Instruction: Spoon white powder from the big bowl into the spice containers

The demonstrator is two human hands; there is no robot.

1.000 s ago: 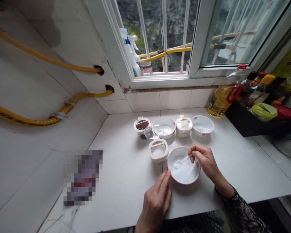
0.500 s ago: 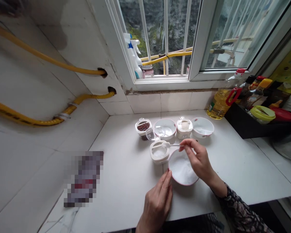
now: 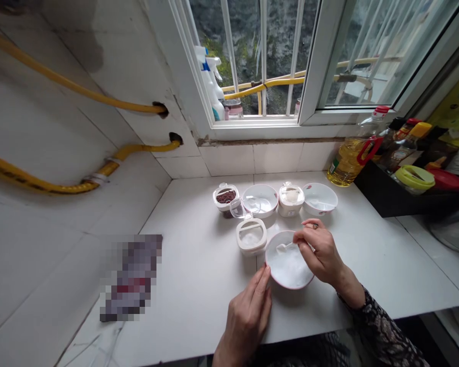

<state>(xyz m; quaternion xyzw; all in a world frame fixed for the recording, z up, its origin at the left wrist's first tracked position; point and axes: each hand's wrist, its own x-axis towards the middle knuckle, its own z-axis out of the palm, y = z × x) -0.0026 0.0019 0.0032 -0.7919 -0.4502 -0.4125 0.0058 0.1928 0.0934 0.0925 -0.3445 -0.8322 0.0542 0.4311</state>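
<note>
My right hand (image 3: pixel 321 252) pinches a small white spoon (image 3: pixel 285 247), its scoop over the near bowl (image 3: pixel 290 267), which holds white powder. Against the left side of that bowl rest the fingertips of my left hand (image 3: pixel 248 313), its fingers pressed together. Just left of the bowl stands a square container (image 3: pixel 251 237) of white powder with its clear lid (image 3: pixel 245 206) flipped up. Behind are a jar of dark red bits (image 3: pixel 226 197), a white bowl (image 3: pixel 260 200), a lidded jar of pale powder (image 3: pixel 291 199) and another white bowl (image 3: pixel 320 199).
An oil bottle (image 3: pixel 344 158) and a black rack (image 3: pixel 380 191) with seasoning bottles stand at the back right. A pixelated object (image 3: pixel 132 278) lies on the left. Yellow pipes (image 3: pixel 110 165) run along the left wall; a barred window is ahead.
My right hand has moved right, bringing the spoon from over the square container to over the near bowl. My left hand has stayed at the bowl's edge.
</note>
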